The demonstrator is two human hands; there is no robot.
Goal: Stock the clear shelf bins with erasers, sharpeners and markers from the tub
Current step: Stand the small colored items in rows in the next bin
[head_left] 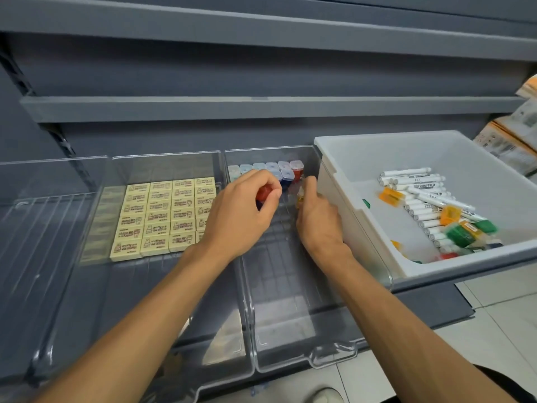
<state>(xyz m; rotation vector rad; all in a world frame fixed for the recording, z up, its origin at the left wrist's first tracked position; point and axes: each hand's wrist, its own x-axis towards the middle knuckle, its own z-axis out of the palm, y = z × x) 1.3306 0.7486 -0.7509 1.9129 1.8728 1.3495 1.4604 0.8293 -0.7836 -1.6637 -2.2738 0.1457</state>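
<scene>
The left hand (238,213) curled its fingers round a red sharpener (263,194), forearm reaching in over the clear bin (290,301). The right hand (319,222) pinched a small yellow piece (300,198), too blurred to identify. Just past both sets of fingertips stood a sharpener row (271,167). Erasers (162,216) lay left of the fingers, and markers (421,196) lay right of them in the white tub (436,152).
</scene>
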